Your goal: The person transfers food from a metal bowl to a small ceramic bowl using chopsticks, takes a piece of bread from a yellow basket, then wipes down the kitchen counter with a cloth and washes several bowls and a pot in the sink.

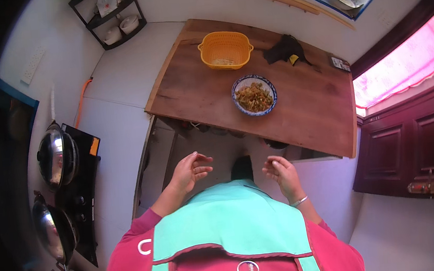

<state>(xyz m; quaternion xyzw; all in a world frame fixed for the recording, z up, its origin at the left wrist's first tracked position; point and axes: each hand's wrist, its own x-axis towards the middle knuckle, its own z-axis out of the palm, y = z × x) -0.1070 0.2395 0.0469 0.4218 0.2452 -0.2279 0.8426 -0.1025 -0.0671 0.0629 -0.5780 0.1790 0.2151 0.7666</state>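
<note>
Both hands hang empty, fingers loosely curled: left hand (191, 170), right hand (282, 173). Beyond them, on the wooden board (197, 93), stand a blue-rimmed bowl of food (254, 96) and, farther, a yellow basket (225, 50).

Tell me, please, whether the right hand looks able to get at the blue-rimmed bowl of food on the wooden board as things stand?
Probably yes. The right hand is empty, fingers loosely curled, near the board's front edge. The bowl sits beyond it with bare wood between; the orange basket lies farther back.
</note>
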